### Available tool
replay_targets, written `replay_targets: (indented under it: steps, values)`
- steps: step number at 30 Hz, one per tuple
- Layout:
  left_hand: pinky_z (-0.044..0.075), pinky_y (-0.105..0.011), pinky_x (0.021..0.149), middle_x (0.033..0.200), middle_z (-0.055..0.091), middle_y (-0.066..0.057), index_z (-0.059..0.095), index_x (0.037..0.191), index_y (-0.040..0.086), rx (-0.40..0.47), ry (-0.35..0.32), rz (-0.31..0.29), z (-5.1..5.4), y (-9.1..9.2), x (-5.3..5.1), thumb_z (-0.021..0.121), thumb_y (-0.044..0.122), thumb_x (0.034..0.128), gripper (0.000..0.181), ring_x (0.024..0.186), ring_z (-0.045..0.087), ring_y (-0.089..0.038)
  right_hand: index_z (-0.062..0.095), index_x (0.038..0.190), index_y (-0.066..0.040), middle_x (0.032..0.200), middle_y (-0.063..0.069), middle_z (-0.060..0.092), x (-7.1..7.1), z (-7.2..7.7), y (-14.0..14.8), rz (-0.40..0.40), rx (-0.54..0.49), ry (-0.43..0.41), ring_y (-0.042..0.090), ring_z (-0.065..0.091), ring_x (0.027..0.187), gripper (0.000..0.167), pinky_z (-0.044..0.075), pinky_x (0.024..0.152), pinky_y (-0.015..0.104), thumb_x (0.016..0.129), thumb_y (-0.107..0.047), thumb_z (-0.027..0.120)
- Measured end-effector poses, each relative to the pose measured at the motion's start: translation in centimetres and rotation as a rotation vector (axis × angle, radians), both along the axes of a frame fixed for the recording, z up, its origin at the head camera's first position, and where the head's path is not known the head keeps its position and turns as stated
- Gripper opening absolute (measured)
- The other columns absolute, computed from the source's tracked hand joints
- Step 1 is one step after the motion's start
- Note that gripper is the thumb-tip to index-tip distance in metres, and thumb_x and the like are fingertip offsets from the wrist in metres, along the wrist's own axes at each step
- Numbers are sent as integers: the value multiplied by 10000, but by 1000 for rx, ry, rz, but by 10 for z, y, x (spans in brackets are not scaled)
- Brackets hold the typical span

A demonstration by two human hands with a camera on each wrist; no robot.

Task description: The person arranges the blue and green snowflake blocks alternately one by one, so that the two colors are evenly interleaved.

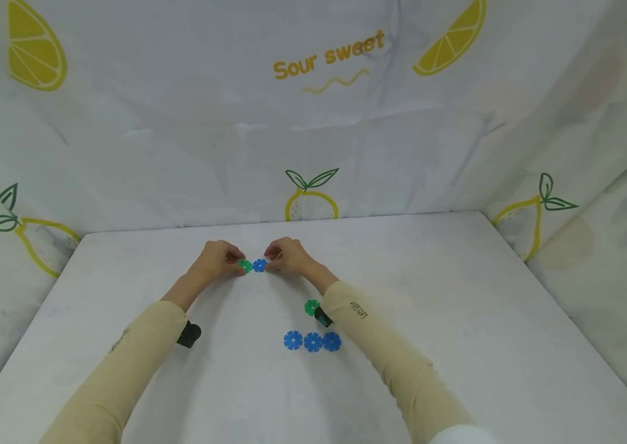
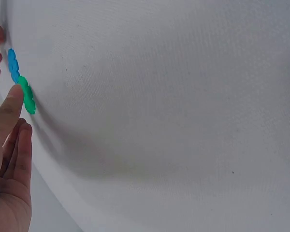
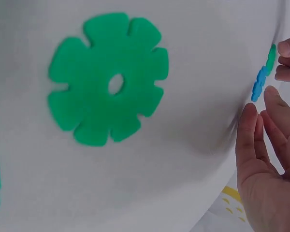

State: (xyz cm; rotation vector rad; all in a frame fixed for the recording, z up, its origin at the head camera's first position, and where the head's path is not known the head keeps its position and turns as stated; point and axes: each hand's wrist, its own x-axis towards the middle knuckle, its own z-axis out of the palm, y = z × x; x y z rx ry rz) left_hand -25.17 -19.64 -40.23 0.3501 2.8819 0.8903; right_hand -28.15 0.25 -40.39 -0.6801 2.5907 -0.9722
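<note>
My left hand (image 1: 216, 258) is pinching a green disc (image 1: 245, 266); my right hand (image 1: 289, 255), a blue disc (image 1: 260, 265). Risk: edges slipping apart, should I be tilting either.

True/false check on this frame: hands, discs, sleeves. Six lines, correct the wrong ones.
1. The left hand holds a green disc. True.
2. The right hand is at a blue disc. True.
3. Those two discs lie far apart. False: they sit edge to edge; whether interlocked, I can't tell.
4. A second green disc lies on the table. True.
5. The row of three nearest the person is green. False: they are three blue discs.
6. The forearms are fully bare. False: beige sleeves cover most of them.
</note>
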Motion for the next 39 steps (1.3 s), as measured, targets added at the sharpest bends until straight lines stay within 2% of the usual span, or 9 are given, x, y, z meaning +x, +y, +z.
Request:
replay_targets:
  steps: [5, 11, 17, 23, 27, 33, 39]
  values:
    - [484, -454, 912, 1065, 667, -207, 717, 1023, -33, 29, 52, -18, -4, 0, -1, 764, 88, 808, 252, 1029, 598, -360, 658, 1141, -11, 1086, 104, 661, 4, 6, 24, 3, -86, -54, 219, 619, 985, 273, 515, 829, 251, 888, -107, 690]
    - [459, -483, 947, 1127, 652, -214, 721, 1038, -12, 57, 48, -40, -6, 6, -4, 758, 97, 816, 251, 1086, 577, -388, 625, 1200, 13, 1175, 132, 639, 15, 10, 50, 47, -189, -116, 227, 598, 1040, 315, 486, 914, 275, 911, -107, 661]
    - [422, -500, 984, 1162, 640, -208, 720, 1061, 9, 28, 33, -43, -6, 12, -5, 761, 135, 821, 274, 1136, 544, -385, 606, 1225, 18, 1226, 162, 615, 33, 15, 83, 74, -237, -156, 243, 577, 1075, 332, 486, 930, 304, 919, -105, 648]
    - [394, -508, 1012, 1152, 647, -202, 715, 1059, -3, 33, 20, -54, -6, 14, -5, 759, 135, 825, 276, 1170, 524, -389, 602, 1222, 27, 1234, 183, 607, 52, 22, 126, 37, -253, -172, 262, 572, 1077, 348, 501, 914, 337, 909, -112, 663]
    - [414, -500, 993, 1159, 640, -207, 719, 1048, -1, 3, -4, -57, -6, 18, -8, 762, 139, 823, 269, 1158, 530, -388, 604, 1219, 23, 1229, 178, 609, 65, 22, 152, 19, -232, -181, 252, 573, 1066, 352, 503, 896, 303, 912, -138, 664]
    - [435, -486, 972, 1179, 625, -209, 722, 1035, 2, -30, -42, -25, -5, 20, -8, 759, 132, 825, 250, 1135, 538, -381, 623, 1181, 26, 1189, 176, 627, 81, 14, 174, 46, -216, -171, 244, 580, 1009, 323, 491, 845, 228, 904, -133, 671]
    - [441, -472, 960, 1171, 620, -219, 718, 1046, -7, -48, -47, -33, -4, 22, -10, 754, 128, 829, 258, 1101, 543, -364, 641, 1147, 22, 1135, 148, 650, 92, 5, 188, 76, -199, -155, 238, 587, 969, 297, 496, 855, 268, 877, -89, 694]
